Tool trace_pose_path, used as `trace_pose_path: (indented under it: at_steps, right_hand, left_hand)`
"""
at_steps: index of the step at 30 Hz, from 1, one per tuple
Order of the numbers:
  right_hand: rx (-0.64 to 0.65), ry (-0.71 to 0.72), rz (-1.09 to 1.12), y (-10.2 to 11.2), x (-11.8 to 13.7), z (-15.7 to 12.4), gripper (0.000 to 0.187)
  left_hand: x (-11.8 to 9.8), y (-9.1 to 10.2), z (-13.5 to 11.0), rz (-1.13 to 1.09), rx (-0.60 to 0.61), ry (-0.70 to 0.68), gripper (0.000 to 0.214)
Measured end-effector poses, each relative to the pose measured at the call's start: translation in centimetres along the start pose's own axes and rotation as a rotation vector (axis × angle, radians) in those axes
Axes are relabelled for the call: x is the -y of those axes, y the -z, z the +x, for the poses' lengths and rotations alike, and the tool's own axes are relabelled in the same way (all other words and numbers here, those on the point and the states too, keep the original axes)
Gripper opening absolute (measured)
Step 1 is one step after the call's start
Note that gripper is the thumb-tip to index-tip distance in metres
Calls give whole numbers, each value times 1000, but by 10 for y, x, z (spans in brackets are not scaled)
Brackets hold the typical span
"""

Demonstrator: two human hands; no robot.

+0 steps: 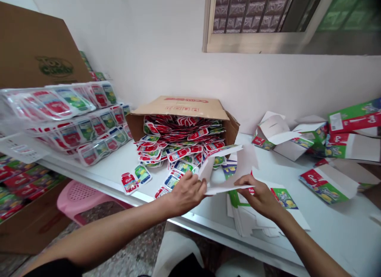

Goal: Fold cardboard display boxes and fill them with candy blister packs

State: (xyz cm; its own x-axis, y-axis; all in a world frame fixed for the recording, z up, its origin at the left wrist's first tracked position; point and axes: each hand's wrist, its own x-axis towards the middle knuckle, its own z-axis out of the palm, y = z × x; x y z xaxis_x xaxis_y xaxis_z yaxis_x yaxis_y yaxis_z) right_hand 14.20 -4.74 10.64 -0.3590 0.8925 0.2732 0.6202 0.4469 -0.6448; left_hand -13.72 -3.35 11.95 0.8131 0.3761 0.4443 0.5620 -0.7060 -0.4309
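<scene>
Between my two hands is a partly folded paperboard box (222, 185), its white inside facing me and its flaps blurred. My left hand (189, 193) has its fingers curled round the box's left side. On the right side, my right hand (256, 195) pinches the lower edge. Under the right hand lies a stack of flat box blanks (247, 221), printed green, red and blue. Beyond the left hand, a carton (178, 106) on its side spills many red and green printed sachets (180, 150) onto the table. Two loose sachets (135, 181) lie nearer the front edge.
Clear-wrapped packs of sachets (68, 106) are piled at the left beside a large carton (35, 47). Several folded, open boxes (327, 183) stand on the right of the white table (336, 229). A pink stool (80, 195) is below the table's left edge.
</scene>
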Motion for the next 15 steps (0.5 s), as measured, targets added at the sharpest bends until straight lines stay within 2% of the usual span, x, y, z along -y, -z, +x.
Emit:
trace_pose_path:
  at_steps: [2, 4, 8, 10, 12, 15]
  right_hand:
    - [-44, -175, -74, -16, 0, -3, 30]
    - [-71, -337, -194, -32, 2, -5, 38]
    - [-34, -557, -295, -57, 6, -8, 50]
    - [-12, -614, -310, -64, 8, -10, 50]
    - [-1, -639, -350, -67, 9, -12, 51]
    - [11, -628, -409, -69, 11, -14, 53]
  left_hand:
    - [-11, -10, -3, 1, -42, 196, 33]
    - [-23, -19, -6, 6, -15, 342, 42]
    - [-44, -33, -10, -24, 239, 494, 57]
    - [-48, -36, -12, -72, 318, 532, 62]
    - [-49, -36, -14, -120, 308, 560, 64]
    - [-54, -30, -18, -158, 178, 585, 61]
